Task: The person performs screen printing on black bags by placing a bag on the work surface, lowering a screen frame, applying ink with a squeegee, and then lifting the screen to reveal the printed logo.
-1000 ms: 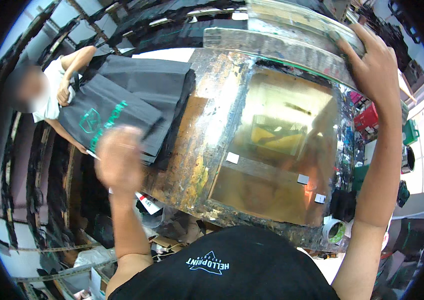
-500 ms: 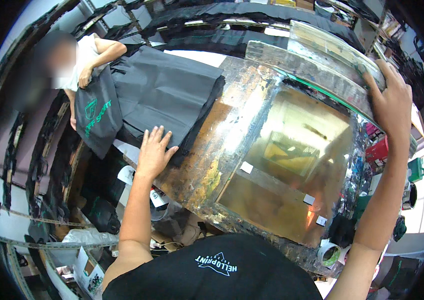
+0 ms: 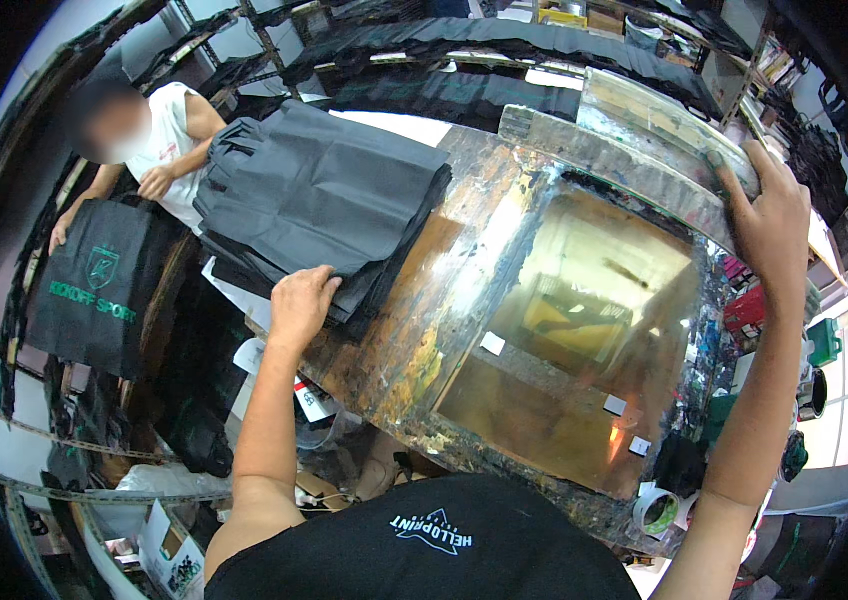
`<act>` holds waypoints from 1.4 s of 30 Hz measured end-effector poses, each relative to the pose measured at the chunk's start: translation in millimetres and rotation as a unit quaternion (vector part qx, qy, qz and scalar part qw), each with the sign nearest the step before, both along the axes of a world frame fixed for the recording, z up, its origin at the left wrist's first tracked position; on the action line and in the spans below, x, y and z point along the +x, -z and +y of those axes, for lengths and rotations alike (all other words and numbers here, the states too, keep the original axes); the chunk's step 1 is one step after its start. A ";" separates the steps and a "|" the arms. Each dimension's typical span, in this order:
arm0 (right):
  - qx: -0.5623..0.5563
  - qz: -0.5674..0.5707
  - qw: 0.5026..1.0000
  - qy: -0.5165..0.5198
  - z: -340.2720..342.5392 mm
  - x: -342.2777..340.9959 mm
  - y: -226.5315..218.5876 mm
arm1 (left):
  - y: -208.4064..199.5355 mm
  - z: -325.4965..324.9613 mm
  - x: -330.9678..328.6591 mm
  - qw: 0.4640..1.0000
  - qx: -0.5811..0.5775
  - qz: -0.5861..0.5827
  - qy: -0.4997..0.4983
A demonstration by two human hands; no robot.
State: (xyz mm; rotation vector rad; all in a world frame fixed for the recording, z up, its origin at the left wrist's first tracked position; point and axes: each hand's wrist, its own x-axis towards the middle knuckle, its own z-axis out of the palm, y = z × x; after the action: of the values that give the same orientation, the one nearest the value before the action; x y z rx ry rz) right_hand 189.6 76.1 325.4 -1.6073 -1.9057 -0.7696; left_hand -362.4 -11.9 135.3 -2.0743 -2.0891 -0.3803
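Now, across the worktable (image 3: 404,345), the right hand (image 3: 772,205) is gripping the wooden frame (image 3: 619,162); the black bag stack (image 3: 329,200) is lying leftward, where the left hand (image 3: 302,303), no longer spread flat, is curling, seemingly taking the top bag (image 3: 344,170) in a pinch.

A stack of black bags (image 3: 334,190) lies on the paint-stained table (image 3: 399,330)
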 end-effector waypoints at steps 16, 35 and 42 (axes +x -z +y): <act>0.015 0.022 0.999 -0.024 -1.9 -3.7 0.1 | -193.6 -36.2 -83.8 0.676 0.734 0.000 0.067; -0.009 -0.015 1.000 0.007 12.4 11.7 -1.0 | -194.1 -3.3 68.5 0.809 0.461 -0.103 0.351; -0.124 0.049 0.991 0.024 -0.3 -8.7 -28.3 | -15.4 100.7 217.9 0.812 0.177 -0.177 0.527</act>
State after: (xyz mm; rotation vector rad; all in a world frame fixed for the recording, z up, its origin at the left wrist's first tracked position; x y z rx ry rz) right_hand 181.0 75.8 353.6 -1.8096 -1.9591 -0.4771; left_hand -144.4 88.8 150.8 -2.8130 -0.6138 -1.2438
